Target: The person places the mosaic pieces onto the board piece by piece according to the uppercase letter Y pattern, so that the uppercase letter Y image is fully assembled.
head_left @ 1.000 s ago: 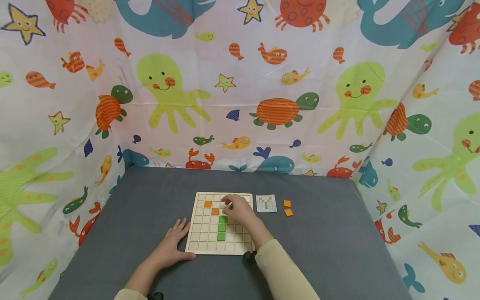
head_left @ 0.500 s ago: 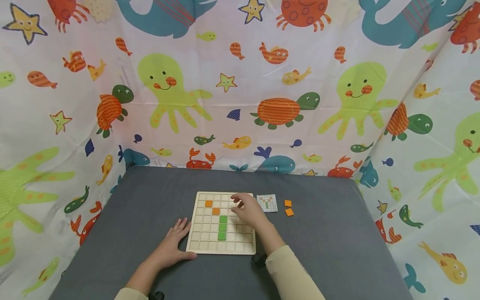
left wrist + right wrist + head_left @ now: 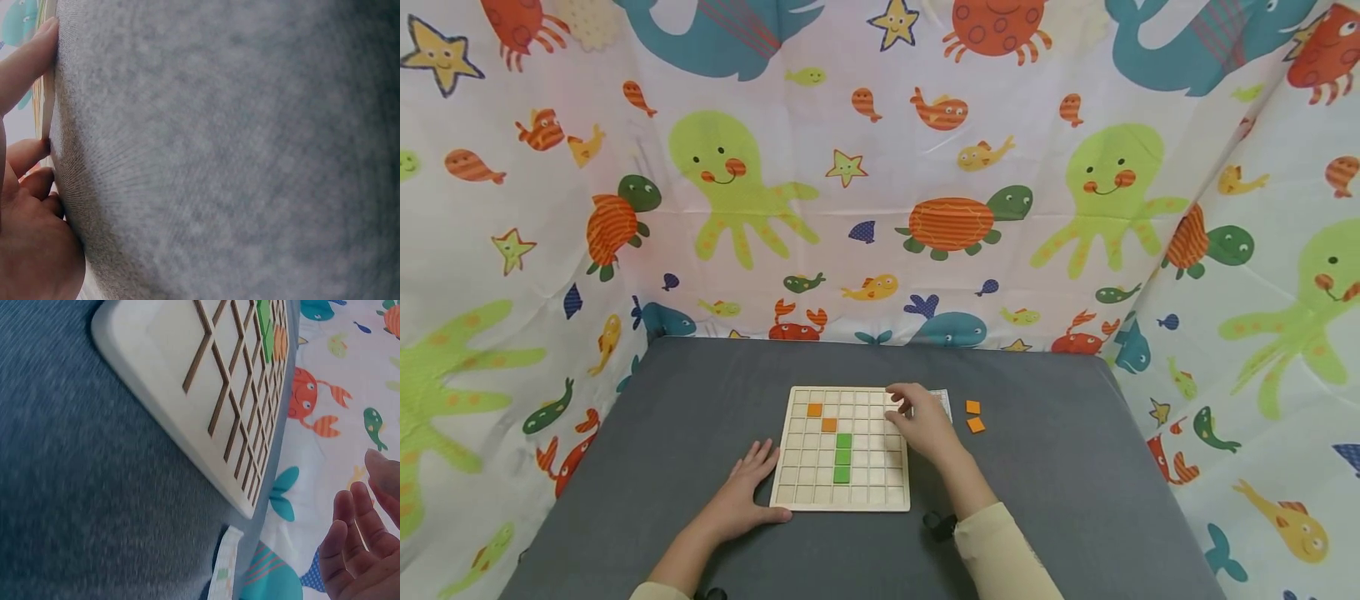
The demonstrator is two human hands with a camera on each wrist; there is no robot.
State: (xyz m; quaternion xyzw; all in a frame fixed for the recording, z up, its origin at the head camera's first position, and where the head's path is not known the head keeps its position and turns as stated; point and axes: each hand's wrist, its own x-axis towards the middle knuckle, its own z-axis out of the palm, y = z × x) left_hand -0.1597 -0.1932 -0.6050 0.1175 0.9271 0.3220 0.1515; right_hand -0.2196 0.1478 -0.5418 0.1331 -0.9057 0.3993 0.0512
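A pale wooden grid board (image 3: 880, 496) lies on the grey table, holding two orange square tiles (image 3: 815, 410) on a diagonal and a column of green tiles (image 3: 843, 457). My left hand (image 3: 741, 492) rests at the board's near left corner, thumb along the front edge and fingers spread by the left side. Over the board's upper right side hovers my right hand (image 3: 922, 421), fingers loosely bent, nothing visible between them. The right wrist view also shows that hand (image 3: 365, 544) raised off the surface. A small printed grid card (image 3: 945, 402) is mostly hidden behind it.
Two loose orange tiles (image 3: 974, 416) lie right of the card. Grey cloth (image 3: 1060, 467) covers the table. A curtain (image 3: 850, 200) printed with sea animals stands behind the table and along both sides.
My right hand has moved rightward, from above the board's middle to its right edge, now covering most of the card. The left hand and the tiles stay where they were.
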